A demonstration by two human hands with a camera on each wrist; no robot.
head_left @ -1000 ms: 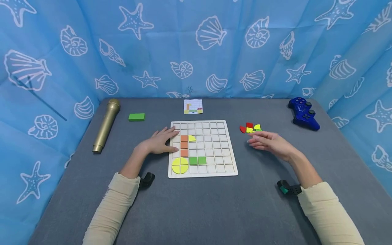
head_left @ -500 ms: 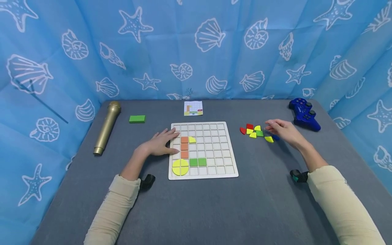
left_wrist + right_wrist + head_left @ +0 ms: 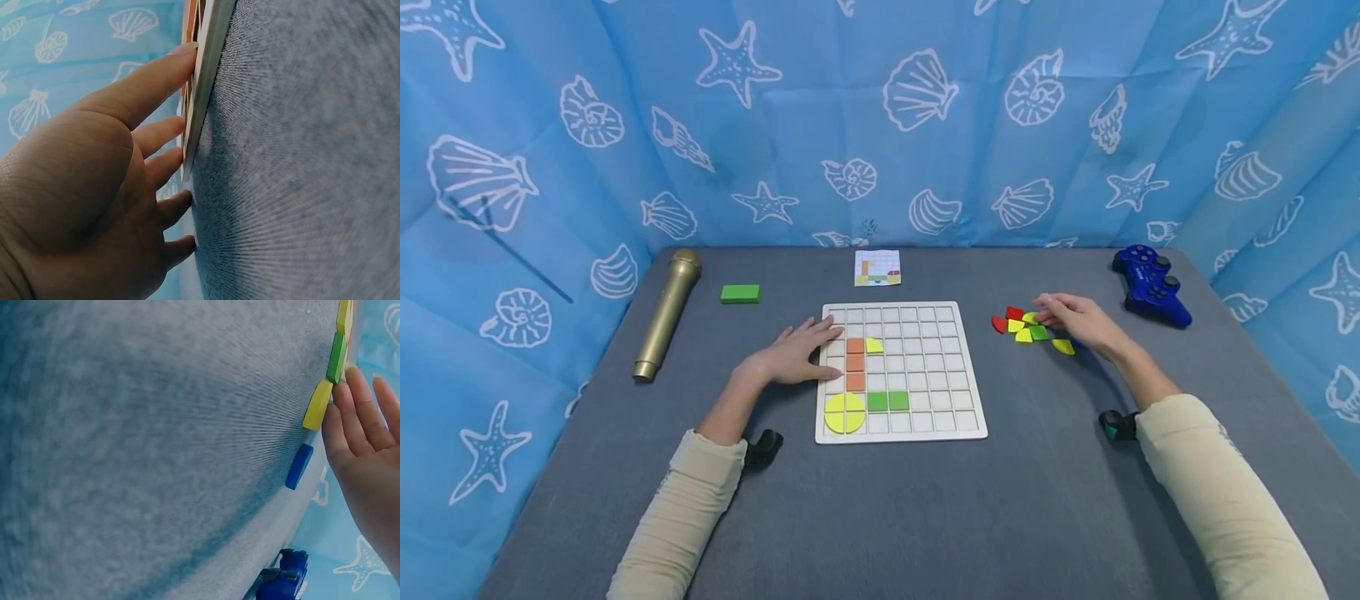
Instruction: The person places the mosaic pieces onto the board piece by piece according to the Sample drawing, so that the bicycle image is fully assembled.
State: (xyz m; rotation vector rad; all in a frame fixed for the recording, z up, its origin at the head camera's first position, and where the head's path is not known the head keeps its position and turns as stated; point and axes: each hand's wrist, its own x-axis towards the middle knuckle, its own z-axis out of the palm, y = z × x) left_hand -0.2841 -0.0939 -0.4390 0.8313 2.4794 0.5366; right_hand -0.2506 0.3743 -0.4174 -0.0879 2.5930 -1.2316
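My left hand (image 3: 792, 357) rests spread on the left edge of the white grid board (image 3: 928, 367), its thumb and fingertips touching the rim. On the board lie a column of orange squares (image 3: 855, 363), a yellow quarter circle (image 3: 874, 345), a yellow disc of quarter pieces (image 3: 845, 412) and two green squares (image 3: 887, 401). My right hand (image 3: 1081, 323), fingers fairly straight, hovers at the loose pieces right of the board. Among these are a red square (image 3: 1014, 313), a green square (image 3: 1039, 332), yellow quarters (image 3: 1063, 346) and a blue piece (image 3: 299, 467). Fingertip contact there is unclear.
A small pattern card (image 3: 877, 267) lies behind the board. Further left are a green block (image 3: 741, 293) and a gold microphone (image 3: 668, 315). A blue game controller (image 3: 1152, 286) sits at the back right. A blue shell-print curtain (image 3: 917, 125) encloses the table.
My right hand first moved right and back, uncovering the loose pieces, then came slightly left over them again. The left hand stays on the board's edge, and the board's pieces are unchanged.
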